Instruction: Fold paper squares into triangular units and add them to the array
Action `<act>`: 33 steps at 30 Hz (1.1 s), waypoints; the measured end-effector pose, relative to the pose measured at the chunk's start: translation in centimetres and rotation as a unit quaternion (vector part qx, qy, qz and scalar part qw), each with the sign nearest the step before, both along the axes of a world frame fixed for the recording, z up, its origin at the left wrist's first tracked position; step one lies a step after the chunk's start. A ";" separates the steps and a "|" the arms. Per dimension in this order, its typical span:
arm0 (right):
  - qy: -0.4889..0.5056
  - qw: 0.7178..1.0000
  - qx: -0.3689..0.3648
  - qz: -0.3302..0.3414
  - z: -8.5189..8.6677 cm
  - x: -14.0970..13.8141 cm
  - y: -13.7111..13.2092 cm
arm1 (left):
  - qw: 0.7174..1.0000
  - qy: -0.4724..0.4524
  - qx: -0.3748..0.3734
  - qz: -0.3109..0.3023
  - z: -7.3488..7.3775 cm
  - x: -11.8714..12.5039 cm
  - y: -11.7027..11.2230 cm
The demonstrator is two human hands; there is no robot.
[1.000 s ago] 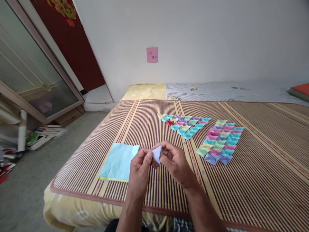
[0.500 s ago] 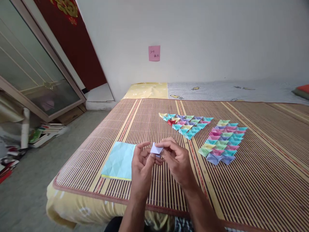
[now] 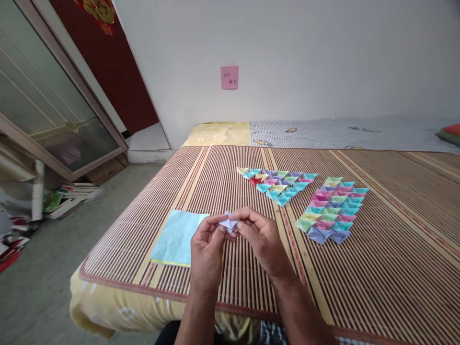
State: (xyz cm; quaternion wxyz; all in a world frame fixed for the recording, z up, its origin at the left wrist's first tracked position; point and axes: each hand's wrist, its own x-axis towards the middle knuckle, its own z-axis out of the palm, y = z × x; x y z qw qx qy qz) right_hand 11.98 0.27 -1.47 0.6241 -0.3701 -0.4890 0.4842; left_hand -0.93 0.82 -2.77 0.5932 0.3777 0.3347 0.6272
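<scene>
A small piece of folded lavender paper [image 3: 229, 223] is held up between my two hands over the bamboo mat. My left hand [image 3: 207, 242] pinches its left side between thumb and forefinger. On the right side, my right hand [image 3: 259, 235] grips it with thumb and fingertips. Beneath and beyond my left hand lies a stack of light blue paper [image 3: 172, 237], a yellow sheet showing along its lower edge. Rows of folded paper boats [image 3: 280, 184] in many colours stand beyond my hands. A second group of folded boats [image 3: 332, 206] is to the right.
The bamboo mat [image 3: 136, 230] covers the bed, with a yellow sheet [image 3: 151, 311] hanging over its near edge. A pink note [image 3: 229, 77] is stuck to the wall. Books [image 3: 66, 196] lie on the floor at left, by a glass-panelled door [image 3: 46, 91].
My left fingers have closed onto the left side of the lavender paper. The paper has shifted slightly left and now looks flatter and wider, with a point sticking up.
</scene>
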 end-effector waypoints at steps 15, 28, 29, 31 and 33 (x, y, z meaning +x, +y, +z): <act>-0.012 0.999 0.033 -0.017 0.0 -0.4 0.0 | 0.995 0.081 0.041 0.036 -0.4 -0.8 0.2; -0.095 0.991 0.055 -0.074 -0.3 -0.4 0.1 | 0.991 0.113 0.040 0.057 -0.4 -0.7 0.1; -0.092 0.992 0.048 -0.075 -0.3 -0.5 0.0 | 0.992 0.108 0.038 0.060 -0.3 -0.6 0.1; -0.089 0.992 0.036 -0.077 -0.3 -0.6 0.0 | 0.992 0.101 0.034 0.067 -0.3 -0.5 0.2; -0.091 0.992 0.030 -0.081 -0.3 -0.6 0.0 | 0.992 0.097 0.034 0.073 -0.3 -0.5 0.2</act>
